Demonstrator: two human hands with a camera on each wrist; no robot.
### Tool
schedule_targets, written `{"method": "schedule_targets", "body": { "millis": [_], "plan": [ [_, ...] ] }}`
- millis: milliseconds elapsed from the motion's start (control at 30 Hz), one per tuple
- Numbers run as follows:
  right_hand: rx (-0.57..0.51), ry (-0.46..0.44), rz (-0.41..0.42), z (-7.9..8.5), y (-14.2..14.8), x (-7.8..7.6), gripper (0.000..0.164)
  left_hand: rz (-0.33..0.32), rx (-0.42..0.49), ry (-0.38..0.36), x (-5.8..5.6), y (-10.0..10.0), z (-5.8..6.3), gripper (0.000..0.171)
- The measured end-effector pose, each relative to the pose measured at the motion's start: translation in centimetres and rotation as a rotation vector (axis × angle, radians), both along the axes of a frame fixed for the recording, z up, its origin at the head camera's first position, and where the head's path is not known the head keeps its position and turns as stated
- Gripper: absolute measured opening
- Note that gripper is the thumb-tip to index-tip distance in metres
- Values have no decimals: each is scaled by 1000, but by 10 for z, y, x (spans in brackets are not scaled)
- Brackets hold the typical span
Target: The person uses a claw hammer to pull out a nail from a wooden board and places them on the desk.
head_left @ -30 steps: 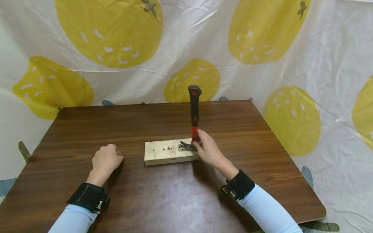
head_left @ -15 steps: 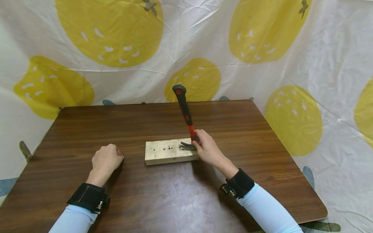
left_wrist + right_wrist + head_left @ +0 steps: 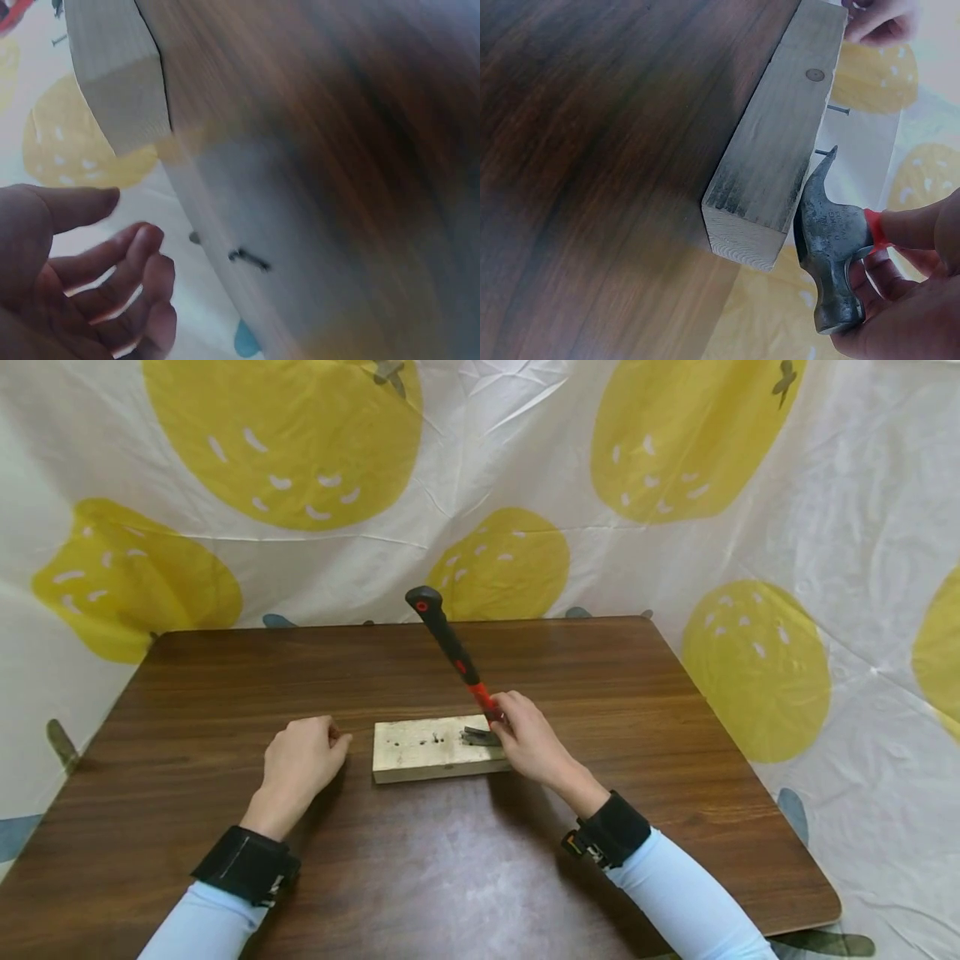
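Note:
My right hand (image 3: 531, 739) grips a claw hammer (image 3: 450, 647) low on its red neck, close to the head. The black handle leans up and to the left. In the right wrist view the steel hammer head (image 3: 832, 240) rests against the top of a pale wooden block (image 3: 776, 127). Its claw tip is beside a nail (image 3: 822, 152) standing in the wood. Another nail (image 3: 840, 110) sticks up farther along. My left hand (image 3: 303, 764) is left of the block, fingers loosely curled and holding nothing. Near those fingers, small dark nails (image 3: 250, 259) lie on the table.
The block (image 3: 420, 760) lies on a brown wood-grain table (image 3: 420, 877), with several dark holes or nails along its top. Behind the table hangs a white cloth (image 3: 465, 460) with yellow fruit prints.
The hammer handle has swung from upright to a clear leftward lean while its head stays on the block. My left hand has moved right, closer to the block.

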State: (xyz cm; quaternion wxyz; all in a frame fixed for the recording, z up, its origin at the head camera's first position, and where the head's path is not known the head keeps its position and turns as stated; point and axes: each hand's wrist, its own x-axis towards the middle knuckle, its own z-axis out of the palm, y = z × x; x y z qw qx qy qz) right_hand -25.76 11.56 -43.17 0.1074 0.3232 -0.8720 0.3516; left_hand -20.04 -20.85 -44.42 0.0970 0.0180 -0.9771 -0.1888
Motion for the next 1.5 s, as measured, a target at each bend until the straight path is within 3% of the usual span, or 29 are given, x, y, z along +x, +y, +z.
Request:
{"method": "schedule_targets", "body": {
  "millis": [200, 333, 800, 1233, 1500],
  "plan": [
    [31, 13, 13, -1, -3, -1, 21, -114, 36, 26, -3, 16, -2, 24],
    [38, 14, 14, 0, -4, -1, 21, -152, 38, 34, -6, 22, -3, 23],
    [-6, 13, 4, 0, -6, -1, 19, -174, -18, 21, -11, 31, -1, 27],
    [-11, -15, 13, 0, -4, -2, 18, -176, -5, 5, -10, 31, 1, 26],
    [-1, 22, 23, -1, 1, -2, 17, -168, 13, -36, -10, 31, 0, 25]
  ]
}}
